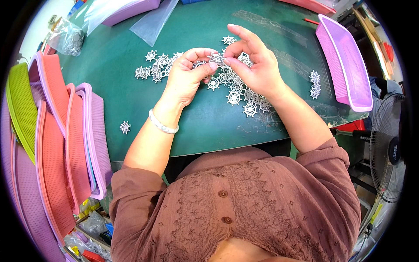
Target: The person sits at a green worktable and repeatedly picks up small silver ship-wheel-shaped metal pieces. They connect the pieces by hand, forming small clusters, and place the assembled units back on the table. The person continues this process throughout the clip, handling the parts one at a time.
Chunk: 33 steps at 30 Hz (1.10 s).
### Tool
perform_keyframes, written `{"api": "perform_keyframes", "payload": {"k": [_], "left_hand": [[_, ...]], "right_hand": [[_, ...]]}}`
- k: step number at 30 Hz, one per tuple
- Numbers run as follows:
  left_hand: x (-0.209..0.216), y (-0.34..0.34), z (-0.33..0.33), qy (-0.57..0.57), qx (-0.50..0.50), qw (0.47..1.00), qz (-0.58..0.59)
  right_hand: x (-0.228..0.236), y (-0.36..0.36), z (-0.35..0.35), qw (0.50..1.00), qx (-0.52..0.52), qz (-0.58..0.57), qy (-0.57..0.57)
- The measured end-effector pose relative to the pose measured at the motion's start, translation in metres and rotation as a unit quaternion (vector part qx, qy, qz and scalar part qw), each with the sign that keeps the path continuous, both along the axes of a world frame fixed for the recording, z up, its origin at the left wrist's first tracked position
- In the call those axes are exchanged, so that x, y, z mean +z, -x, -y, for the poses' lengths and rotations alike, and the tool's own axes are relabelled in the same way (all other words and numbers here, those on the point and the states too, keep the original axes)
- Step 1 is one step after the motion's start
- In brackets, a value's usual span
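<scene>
A silver ship's-wheel charm (215, 58) is held up over the table between both of my hands. My left hand (183, 81) is closed, its thumb and fingers pinching the charm from the left. From the other side, my right hand (262, 72) grips the charm's right edge with thumb and index finger, its other fingers raised. Below and around the hands lies a loose pile of the same charms (234, 97), partly hidden by my right hand. A smaller cluster of charms (157, 71) spreads left of my left hand. One lone charm (125, 127) rests near my left forearm.
Several charms (314, 84) lie at the right, beside a purple basket (365, 102). Nested coloured baskets (78, 148) crowd the left edge. On the green table (196, 126), a clear plastic bag (153, 26) lies at the back; a filled bag (70, 39) sits far left. A fan (386, 148) stands right.
</scene>
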<state>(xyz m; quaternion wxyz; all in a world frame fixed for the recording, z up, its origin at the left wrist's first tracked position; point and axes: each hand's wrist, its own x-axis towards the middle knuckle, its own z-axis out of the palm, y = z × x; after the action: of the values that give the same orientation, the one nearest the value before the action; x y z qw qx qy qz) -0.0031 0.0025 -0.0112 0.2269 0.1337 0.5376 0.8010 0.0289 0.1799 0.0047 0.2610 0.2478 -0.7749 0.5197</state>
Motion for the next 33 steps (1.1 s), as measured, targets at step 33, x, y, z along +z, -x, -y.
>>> {"api": "perform_keyframes", "payload": {"k": [33], "left_hand": [[-0.001, 0.014, 0.014, -0.076, 0.063, 0.987, 0.129]], "right_hand": [[-0.005, -0.005, 0.008, 0.953, 0.053, 0.094, -0.282]]}}
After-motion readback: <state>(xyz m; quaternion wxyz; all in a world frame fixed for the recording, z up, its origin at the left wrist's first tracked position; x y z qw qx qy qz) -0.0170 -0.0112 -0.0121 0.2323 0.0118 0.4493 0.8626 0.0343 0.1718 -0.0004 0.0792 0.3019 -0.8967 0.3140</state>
